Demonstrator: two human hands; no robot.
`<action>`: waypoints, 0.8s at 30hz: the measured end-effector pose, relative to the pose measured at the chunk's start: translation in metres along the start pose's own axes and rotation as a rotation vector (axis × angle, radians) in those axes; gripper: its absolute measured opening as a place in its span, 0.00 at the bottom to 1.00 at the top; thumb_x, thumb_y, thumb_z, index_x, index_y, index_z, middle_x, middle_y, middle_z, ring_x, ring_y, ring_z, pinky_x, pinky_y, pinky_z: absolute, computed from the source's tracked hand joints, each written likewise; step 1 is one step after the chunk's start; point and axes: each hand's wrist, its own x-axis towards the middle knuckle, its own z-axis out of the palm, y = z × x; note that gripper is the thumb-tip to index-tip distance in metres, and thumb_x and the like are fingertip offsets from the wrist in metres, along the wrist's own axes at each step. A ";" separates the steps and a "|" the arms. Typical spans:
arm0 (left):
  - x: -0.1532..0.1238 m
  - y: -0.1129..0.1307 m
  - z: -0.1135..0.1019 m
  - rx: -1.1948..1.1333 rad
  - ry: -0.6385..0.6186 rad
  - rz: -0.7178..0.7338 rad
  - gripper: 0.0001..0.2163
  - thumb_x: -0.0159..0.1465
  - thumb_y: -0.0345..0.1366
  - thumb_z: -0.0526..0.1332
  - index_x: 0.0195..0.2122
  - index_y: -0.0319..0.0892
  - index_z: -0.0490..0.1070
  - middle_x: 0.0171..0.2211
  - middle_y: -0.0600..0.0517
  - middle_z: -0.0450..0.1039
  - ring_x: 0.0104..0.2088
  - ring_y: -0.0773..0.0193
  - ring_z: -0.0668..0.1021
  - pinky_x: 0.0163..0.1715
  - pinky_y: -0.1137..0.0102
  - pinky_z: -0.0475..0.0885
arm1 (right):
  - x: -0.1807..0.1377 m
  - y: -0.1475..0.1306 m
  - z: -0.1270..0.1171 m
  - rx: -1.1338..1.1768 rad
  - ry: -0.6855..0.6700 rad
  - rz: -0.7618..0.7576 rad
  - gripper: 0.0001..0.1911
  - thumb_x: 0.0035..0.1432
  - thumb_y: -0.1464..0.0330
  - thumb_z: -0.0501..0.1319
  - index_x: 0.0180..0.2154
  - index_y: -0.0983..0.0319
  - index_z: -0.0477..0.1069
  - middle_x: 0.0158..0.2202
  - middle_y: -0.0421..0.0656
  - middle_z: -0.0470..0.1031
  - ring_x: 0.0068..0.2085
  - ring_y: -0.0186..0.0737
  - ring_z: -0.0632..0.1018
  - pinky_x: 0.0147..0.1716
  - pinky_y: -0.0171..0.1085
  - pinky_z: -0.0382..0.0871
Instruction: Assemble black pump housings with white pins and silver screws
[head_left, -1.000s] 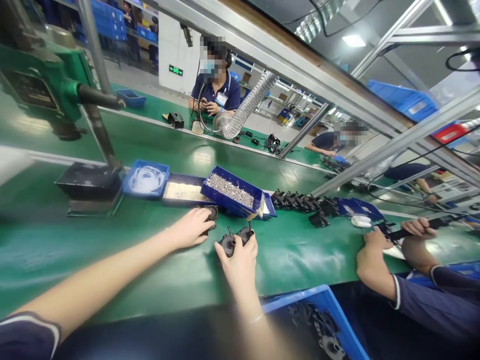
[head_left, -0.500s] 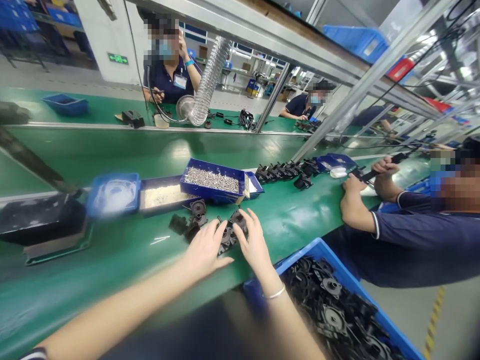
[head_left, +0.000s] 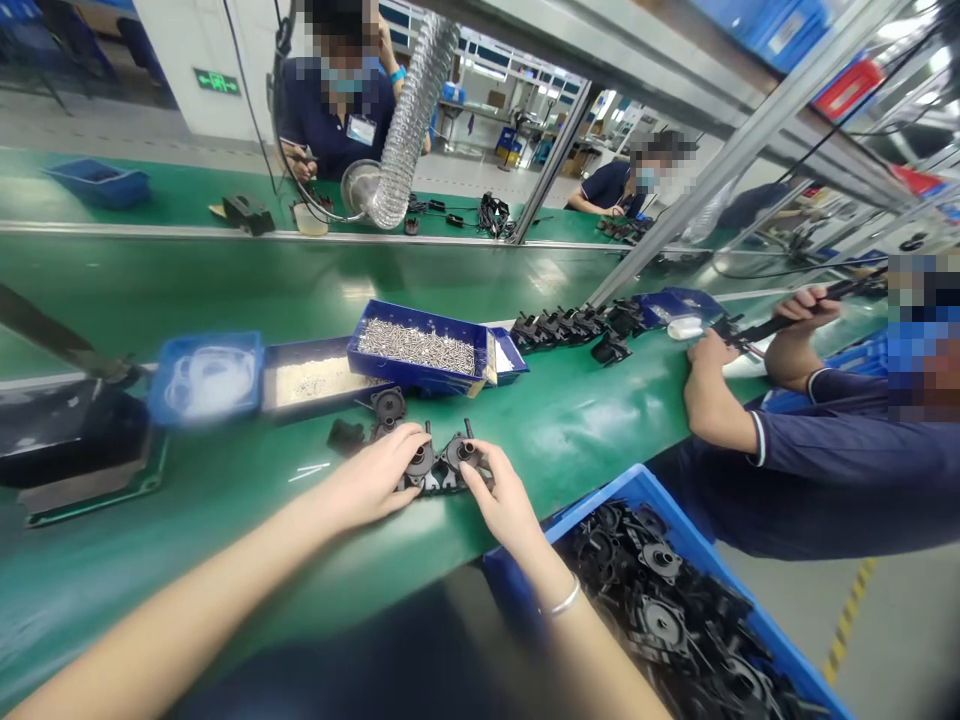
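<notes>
Two black round plastic housings stand side by side on the green table. My left hand (head_left: 379, 472) is closed around the left housing (head_left: 422, 462), with the thumb at its near side. The right housing (head_left: 457, 452) is gripped by my right hand (head_left: 501, 488), its fingers at the right edge and thumb on the front. Each housing has a short central tube and a thin post rising behind it. Just beyond my left hand lies another black housing (head_left: 388, 405), partly covered by the hand.
Behind my hands are a blue bin of small metal pins (head_left: 420, 345), a tray of pale grains (head_left: 315, 384) and a blue tray with white grease-like stuff (head_left: 206, 375). A blue crate (head_left: 637, 480) of black housings stands right. A co-worker's arm (head_left: 720, 400) is beyond it.
Both hands have come down from hovering with spread fingers onto the two housings. The housings now stand side by side, more squarely facing me. The view has shifted slightly.
</notes>
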 end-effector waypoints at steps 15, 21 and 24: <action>0.112 -0.017 -0.108 0.434 0.143 -0.167 0.11 0.69 0.35 0.55 0.46 0.37 0.74 0.48 0.42 0.75 0.49 0.54 0.77 0.50 0.63 0.71 | 0.150 -0.073 -0.063 -0.611 0.050 -0.452 0.11 0.66 0.67 0.58 0.47 0.63 0.74 0.48 0.51 0.76 0.52 0.47 0.75 0.55 0.45 0.68; 0.166 -0.067 -0.101 0.413 -0.057 -0.275 0.03 0.52 0.33 0.71 0.27 0.42 0.78 0.25 0.52 0.78 0.28 0.62 0.79 0.27 0.74 0.67 | 0.212 -0.071 -0.028 -0.812 -0.161 -0.325 0.04 0.55 0.71 0.69 0.29 0.64 0.76 0.33 0.47 0.78 0.37 0.44 0.78 0.38 0.38 0.70; 0.160 -0.073 -0.094 0.377 -0.026 -0.257 0.01 0.56 0.33 0.69 0.29 0.44 0.79 0.27 0.52 0.79 0.29 0.62 0.79 0.26 0.74 0.66 | 0.210 -0.064 -0.027 -0.783 -0.118 -0.330 0.04 0.59 0.69 0.66 0.32 0.63 0.75 0.35 0.46 0.78 0.36 0.42 0.78 0.37 0.36 0.69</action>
